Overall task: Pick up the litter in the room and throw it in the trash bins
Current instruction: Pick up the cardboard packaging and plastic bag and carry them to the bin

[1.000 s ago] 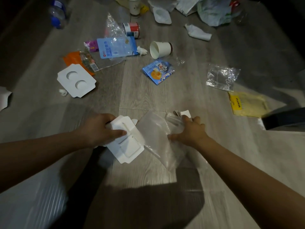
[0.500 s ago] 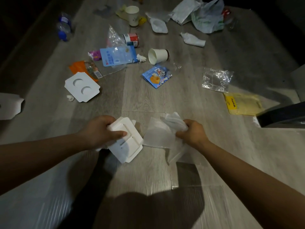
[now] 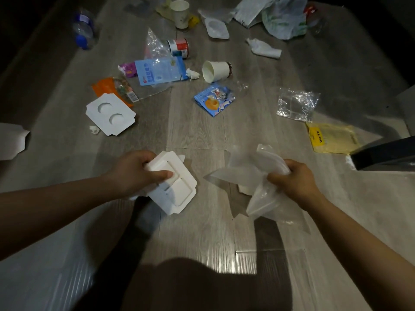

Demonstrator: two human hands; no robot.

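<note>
My left hand (image 3: 134, 171) grips a white cardboard insert tray (image 3: 177, 189) above the grey wood floor. My right hand (image 3: 294, 180) grips a crumpled clear plastic bag (image 3: 251, 176), lifted off the floor. Litter lies ahead: a white card with two round holes (image 3: 110, 114), a tipped paper cup (image 3: 215, 70), a blue snack packet (image 3: 213, 98), a blue pouch (image 3: 159, 70), a clear wrapper (image 3: 296, 105) and a yellow packet (image 3: 330, 138). No trash bin is recognisable in view.
Further back are a red and white can (image 3: 179, 47), an upright paper cup (image 3: 180, 14), a plastic bottle (image 3: 84, 30), a crumpled tissue (image 3: 265, 49) and a plastic shopping bag (image 3: 285, 19). A dark object (image 3: 386, 153) sits at the right edge. A white card (image 3: 11, 140) lies far left.
My right hand has gathered the clear plastic bag off the floor and bunched it up. My left hand keeps its hold on the white tray. The view has pulled back slightly.
</note>
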